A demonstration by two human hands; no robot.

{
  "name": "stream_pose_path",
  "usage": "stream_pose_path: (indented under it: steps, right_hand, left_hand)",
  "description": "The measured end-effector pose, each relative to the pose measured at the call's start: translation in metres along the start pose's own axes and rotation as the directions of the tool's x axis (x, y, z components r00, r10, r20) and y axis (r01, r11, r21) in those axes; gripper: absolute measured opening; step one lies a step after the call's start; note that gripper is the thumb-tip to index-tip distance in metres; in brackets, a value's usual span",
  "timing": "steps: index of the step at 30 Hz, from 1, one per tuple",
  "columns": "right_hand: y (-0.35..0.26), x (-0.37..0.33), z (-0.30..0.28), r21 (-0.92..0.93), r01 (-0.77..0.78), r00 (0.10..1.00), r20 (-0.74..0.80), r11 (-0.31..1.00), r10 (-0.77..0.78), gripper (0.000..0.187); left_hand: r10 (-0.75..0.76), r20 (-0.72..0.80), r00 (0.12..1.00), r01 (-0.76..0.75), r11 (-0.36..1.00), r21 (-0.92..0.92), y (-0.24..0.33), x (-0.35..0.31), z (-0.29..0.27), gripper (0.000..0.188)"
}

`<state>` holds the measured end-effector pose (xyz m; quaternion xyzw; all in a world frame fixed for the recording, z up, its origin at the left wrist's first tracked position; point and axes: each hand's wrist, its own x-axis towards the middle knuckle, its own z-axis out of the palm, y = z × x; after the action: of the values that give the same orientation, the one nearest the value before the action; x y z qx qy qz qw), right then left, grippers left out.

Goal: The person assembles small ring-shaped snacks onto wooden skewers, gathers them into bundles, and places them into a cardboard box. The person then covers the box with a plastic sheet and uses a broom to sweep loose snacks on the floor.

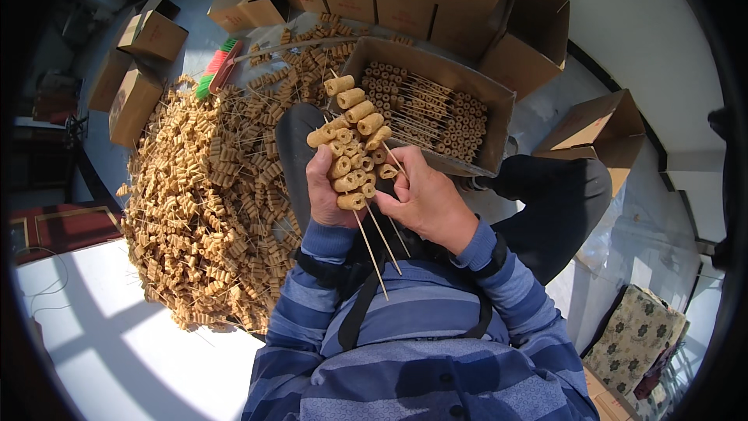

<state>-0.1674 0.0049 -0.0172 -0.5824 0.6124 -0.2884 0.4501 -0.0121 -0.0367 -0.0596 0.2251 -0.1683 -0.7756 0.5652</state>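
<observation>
A bunch of skewers (341, 165), thin wooden sticks threaded with tan, hollow ring-shaped rolls, rests in my left hand (323, 193). My left fingers are wrapped round it, partly hidden behind the rolls. Bare stick ends slant down from the bunch over my striped top. My right hand (432, 204) pinches the bare end of another skewer (360, 112), which points up and left across the top of the bunch. Just beyond my hands stands an open cardboard box (505, 126) with many similar skewers laid in it in rows.
To the left lies a large heap of skewers (202, 210), spreading toward the back. A red and green broom head (216, 70) rests at its far edge. Cardboard boxes (405, 0) line the back; an open one (596, 129) sits at the right near a flowered cloth (635, 335).
</observation>
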Motion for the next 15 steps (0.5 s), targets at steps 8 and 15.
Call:
stream_pose_path:
  steps: [8, 15]
  right_hand:
    - [-0.0027, -0.0030, 0.0047, -0.105, -0.013, 0.998, -0.060, 0.994, 0.006, 0.049]
    - [-0.0078, -0.0040, -0.0024, -0.019, -0.010, 0.999, -0.034, 1.000, 0.009, 0.051]
  left_hand:
    - [-0.004, 0.059, 0.998, 0.000, 0.998, 0.058, -0.0013, 0.0011, 0.0036, 0.066]
    - [0.052, 0.042, 0.998, -0.052, 0.999, -0.010, 0.0000, 0.0028, 0.0037, 0.065]
